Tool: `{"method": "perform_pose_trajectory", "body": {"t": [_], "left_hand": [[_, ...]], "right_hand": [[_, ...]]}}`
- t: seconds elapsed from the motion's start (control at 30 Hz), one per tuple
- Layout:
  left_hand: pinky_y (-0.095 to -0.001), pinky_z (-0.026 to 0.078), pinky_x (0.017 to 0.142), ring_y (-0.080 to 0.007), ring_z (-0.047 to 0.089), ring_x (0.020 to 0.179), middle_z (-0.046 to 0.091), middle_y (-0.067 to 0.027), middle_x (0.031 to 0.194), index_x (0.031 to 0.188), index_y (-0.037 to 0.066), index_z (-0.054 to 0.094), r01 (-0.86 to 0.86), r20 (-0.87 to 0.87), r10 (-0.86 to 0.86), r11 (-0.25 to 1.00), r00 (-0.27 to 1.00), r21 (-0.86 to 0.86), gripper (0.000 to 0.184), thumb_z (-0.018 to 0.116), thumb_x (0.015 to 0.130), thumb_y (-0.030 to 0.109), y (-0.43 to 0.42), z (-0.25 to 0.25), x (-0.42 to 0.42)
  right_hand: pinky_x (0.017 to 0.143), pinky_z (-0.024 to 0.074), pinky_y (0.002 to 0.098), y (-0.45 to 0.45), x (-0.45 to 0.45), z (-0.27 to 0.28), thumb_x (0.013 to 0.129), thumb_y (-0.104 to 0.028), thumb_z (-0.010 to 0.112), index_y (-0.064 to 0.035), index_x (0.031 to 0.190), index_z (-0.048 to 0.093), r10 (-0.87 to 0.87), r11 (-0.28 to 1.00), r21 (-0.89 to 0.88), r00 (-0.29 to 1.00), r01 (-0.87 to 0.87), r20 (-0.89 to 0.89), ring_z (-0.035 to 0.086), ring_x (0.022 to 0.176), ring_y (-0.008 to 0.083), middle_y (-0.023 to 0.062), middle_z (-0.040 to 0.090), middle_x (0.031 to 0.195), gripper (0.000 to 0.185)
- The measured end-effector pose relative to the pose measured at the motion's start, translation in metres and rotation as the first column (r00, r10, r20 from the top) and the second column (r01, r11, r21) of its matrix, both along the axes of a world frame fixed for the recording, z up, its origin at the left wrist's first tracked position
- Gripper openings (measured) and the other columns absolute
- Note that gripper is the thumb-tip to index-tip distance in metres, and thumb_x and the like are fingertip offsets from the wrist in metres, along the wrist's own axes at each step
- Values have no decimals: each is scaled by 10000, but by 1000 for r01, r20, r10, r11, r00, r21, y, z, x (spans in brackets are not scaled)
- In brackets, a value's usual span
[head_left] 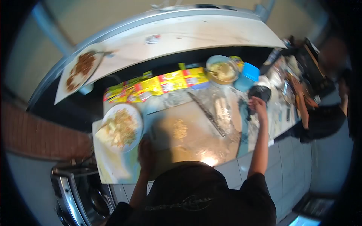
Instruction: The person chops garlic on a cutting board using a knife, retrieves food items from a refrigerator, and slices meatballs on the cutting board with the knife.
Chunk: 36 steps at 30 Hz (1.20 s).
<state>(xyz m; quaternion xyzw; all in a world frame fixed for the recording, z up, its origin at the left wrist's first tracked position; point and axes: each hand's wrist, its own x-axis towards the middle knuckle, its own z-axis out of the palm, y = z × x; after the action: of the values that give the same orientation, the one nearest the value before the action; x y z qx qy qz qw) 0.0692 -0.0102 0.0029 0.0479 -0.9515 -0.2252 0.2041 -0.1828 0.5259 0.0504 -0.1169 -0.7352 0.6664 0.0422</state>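
Observation:
My right hand reaches out to the right, beside a black plastic bag. Its fingers are curled together, and whatever is between them is hidden. In shadow at the table's near edge, my left hand is close to a white plate heaped with shredded vegetables; its fingers do not show well. Between the hands, a small pile of pale chopped food lies on the work surface. A long dark knife-like tool rests beside a see-through bag of white pieces.
Yellow packets line the table's back. Nearby stand a bowl of creamy food and a blue container. A plate of brown food sits on the raised shelf. Another person's arm reaches in at right.

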Motion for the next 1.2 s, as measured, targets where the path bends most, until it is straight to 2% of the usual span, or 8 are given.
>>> {"method": "perform_pose_trajectory", "body": {"t": [0.1,0.23,0.63,0.83,1.03,1.1,1.17,1.2], "left_hand": [[-481,385,1034,-433,477,1192,518,-234,1237,1221,-4,512,47,24,-49,994,999,101,366,595,882,106,3,3,-11],[-480,364,1049,-417,466,1208,499,-240,1254,1234,-34,497,108,-16,-107,969,994,221,378,577,894,111,5,10,-41],[-488,343,1070,-412,443,1235,490,-241,1299,1275,-40,485,77,33,-84,983,996,166,376,509,950,148,3,0,-50],[-474,342,1069,-416,456,1220,494,-257,1292,1264,-56,482,114,32,-116,991,993,72,368,503,946,128,0,-4,-50],[-465,346,1059,-393,455,1219,482,-231,1281,1218,-52,500,57,77,-80,962,994,268,334,507,936,126,13,8,-55],[-454,353,1054,-377,461,1211,478,-226,1275,1233,-46,488,52,104,-73,979,992,195,336,496,944,124,11,7,-56],[-443,361,1048,-361,467,1203,474,-221,1268,1248,-41,477,33,147,-50,992,988,119,338,486,952,121,8,2,-51],[-436,359,1053,-363,468,1206,480,-210,1271,1241,-30,479,5,132,-26,987,991,162,343,507,948,146,8,-2,-51]], "right_hand": [[535,430,245,-5,6,-15,1014,-209,508,-31,983,647,90,982,174,995,-80,-47,564,577,72,0,616,705,228],[584,467,251,-8,19,-34,1022,-148,475,-13,1012,635,79,991,118,992,-67,-101,568,602,89,29,647,758,210],[658,481,238,-17,47,-23,997,-75,482,0,1026,630,-12,993,120,998,19,-62,596,744,90,41,666,852,168],[660,490,248,4,13,-12,980,-75,509,-20,1025,640,41,965,262,975,19,-219,604,754,87,31,640,844,149],[880,491,411,69,-75,43,840,-7,555,-47,1060,678,-73,721,626,931,297,-357,629,1002,394,210,654,1055,255],[877,496,444,119,-130,18,830,-34,550,-66,1113,679,-104,493,763,899,418,-425,628,993,399,227,635,1088,313],[920,496,428,160,-181,7,817,-48,528,-126,1193,665,-195,512,825,968,240,-160,614,1048,402,254,584,1195,408],[961,482,444,175,-196,6,812,-80,523,-173,1212,663,-101,269,937,974,224,-204,583,1143,386,242,512,1338,435]]}}
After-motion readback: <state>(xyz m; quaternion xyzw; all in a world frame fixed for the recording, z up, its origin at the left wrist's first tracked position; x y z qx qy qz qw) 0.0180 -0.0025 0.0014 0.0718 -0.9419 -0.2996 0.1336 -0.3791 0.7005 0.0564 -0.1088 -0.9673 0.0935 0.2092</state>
